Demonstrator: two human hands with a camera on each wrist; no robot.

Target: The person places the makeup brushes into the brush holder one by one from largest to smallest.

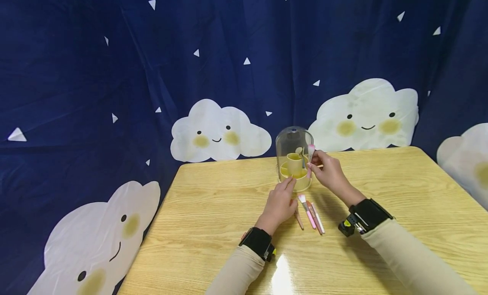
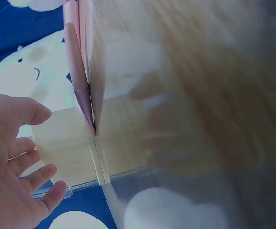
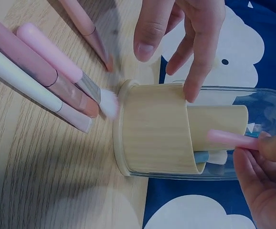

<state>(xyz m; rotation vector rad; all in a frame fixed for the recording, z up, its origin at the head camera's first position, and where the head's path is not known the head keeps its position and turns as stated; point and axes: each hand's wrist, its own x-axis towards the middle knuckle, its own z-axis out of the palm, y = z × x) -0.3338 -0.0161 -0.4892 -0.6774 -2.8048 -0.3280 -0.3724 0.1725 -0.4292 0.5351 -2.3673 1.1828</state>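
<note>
While the right hand pinches a pink brush by its handle at the open side of the holder, the left hand rests at the holder's base with fingers loosely spread, gripping nothing. That holder, yellow under a clear dome, stands near the table's far edge. 4 more brushes lie side by side on the wood just in front of it, between the 2 wrists.

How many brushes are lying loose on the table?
4: a row of three, white, mauve and pink, beside the holder's base, and another pink one under the left hand. Others may be hidden.
</note>
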